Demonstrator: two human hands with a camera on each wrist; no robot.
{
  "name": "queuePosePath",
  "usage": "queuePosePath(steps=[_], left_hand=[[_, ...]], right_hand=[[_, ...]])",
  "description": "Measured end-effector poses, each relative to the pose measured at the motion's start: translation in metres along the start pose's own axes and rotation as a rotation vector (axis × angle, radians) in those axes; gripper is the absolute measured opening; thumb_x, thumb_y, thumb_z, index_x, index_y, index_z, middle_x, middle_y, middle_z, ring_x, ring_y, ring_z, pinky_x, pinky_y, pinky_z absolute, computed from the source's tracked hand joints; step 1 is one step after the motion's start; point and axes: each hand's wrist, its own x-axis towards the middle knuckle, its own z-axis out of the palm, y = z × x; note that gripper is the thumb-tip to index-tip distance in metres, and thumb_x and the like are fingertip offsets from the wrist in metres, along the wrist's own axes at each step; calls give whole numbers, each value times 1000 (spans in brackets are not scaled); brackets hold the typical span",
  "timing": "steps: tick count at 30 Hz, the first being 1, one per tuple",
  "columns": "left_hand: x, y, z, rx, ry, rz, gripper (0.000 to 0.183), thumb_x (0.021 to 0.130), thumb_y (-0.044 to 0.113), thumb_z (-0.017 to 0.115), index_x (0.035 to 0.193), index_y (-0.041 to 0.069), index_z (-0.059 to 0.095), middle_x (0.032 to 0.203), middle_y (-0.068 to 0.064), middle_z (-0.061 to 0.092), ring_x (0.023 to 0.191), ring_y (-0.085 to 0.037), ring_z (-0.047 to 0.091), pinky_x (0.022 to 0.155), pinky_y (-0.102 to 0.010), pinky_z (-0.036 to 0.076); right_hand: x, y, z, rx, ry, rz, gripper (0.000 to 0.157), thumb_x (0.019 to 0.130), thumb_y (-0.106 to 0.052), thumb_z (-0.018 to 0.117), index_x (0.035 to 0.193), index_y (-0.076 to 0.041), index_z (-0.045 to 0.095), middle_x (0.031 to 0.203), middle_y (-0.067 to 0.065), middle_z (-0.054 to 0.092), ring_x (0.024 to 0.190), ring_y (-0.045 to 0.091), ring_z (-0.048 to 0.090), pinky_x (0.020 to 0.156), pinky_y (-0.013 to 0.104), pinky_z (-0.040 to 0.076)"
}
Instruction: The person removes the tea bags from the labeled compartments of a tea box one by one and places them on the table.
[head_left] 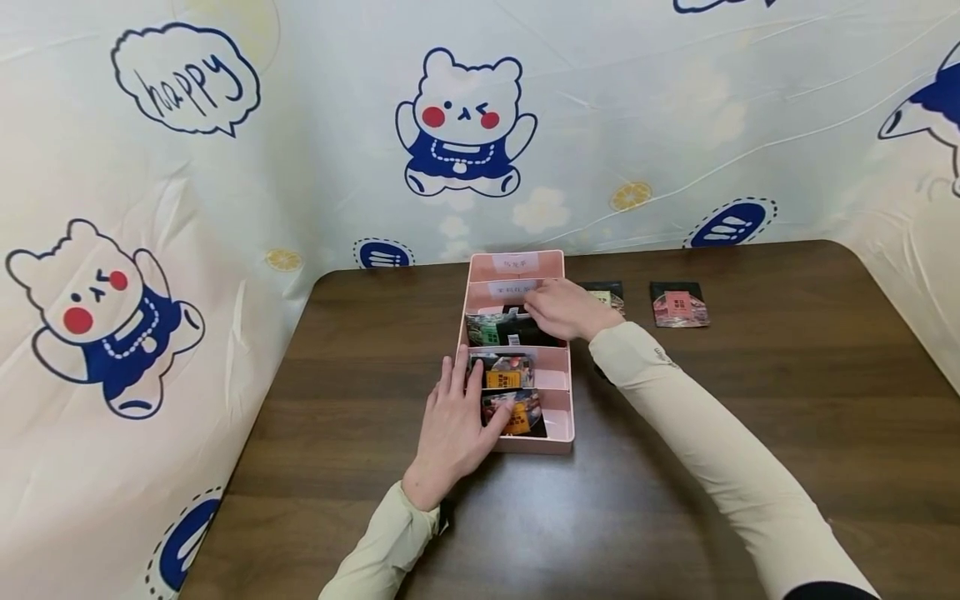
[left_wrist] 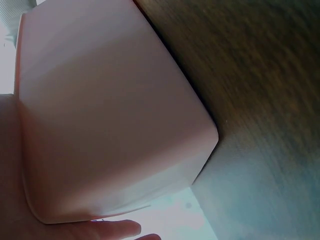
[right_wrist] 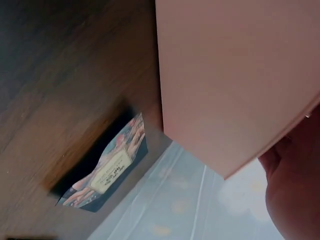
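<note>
Organizer: a long pink plastic divided box [head_left: 558,379] stands lengthwise near the middle of the table, its compartments running away from the person; two far dividers carry white paper labels, writing too small to read.
Contents: dark sachets [head_left: 504,329] fill the middle compartment; orange-labelled sachets [head_left: 510,392] lie in the two nearest ones.
Left hand [head_left: 457,425]: rests flat against the box's near left side, fingers straight along the wall, thumb lying over a sachet in the nearest compartment; it grips nothing.
Right hand [head_left: 562,307]: reaches over the middle compartment, fingers curled down at the dark sachets; whether they pinch one I cannot tell.
Loose packets: one dark packet [head_left: 678,304] with a pink label lies well right of the box; another packet [head_left: 609,293] sits just beside the right hand.
Surface: dark brown wood-grain table [head_left: 750,400].
Room: a cream cloth backdrop [head_left: 300,125] printed with cartoon bears surrounds the table.
Left wrist view: only the box's plain outer wall [left_wrist: 110,115], close up.
Right wrist view: the nearer packet's [right_wrist: 107,167] printed face and cream label beside the box wall.
</note>
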Motion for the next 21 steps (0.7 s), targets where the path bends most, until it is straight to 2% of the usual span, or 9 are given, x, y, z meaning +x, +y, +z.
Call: queuePosePath(steps=[5,9,12,15,18,21], left_hand=[[0,0,-1,-1,3,2,75,84,65,30,136,11,38,152,-5,10,136,-33,17,97,-53,33],[1,-1,-1,-2,11,5,75,84,64,31,136,11,38,152,-5,10,136,-33,17,97,-53,33],[1,-1,-1,0,17,6,74,84,64,31,136,11,38,152,-5,10,136,-33,17,97,-53,33],[0,-1,-1,3,19,7,74,84,65,31,136,11,39,151,-5,11,136,-33,18,97,-53,33],[0,-1,-1,0,16,6,74,84,65,31,135,11,39,151,-6,12,136,-33,18,96,-53,33],[-1,0,-2,-4,13,3,74,84,64,31,135,11,40,151,-6,13,136,-33,18,96,-53,34]], right_hand=[[4,-1,3,45,-75,62,37,96,-35,29,92,-14,59,101,6,63,100,26,54,90,42,38],[5,-2,4,27,-118,85,47,96,-40,23,99,-14,63,115,4,61,110,26,50,97,43,33],[5,-3,3,32,-146,102,49,96,-41,23,105,-16,64,119,2,60,113,24,47,99,43,29],[6,-5,1,79,-168,113,46,96,-39,26,103,-18,65,119,1,59,114,23,45,100,43,26],[7,-5,-1,129,-161,108,42,96,-37,28,99,-18,66,118,2,60,115,23,46,100,45,25],[10,-6,-2,150,-151,89,42,96,-36,28,108,-16,63,123,5,56,120,25,43,103,47,24]])
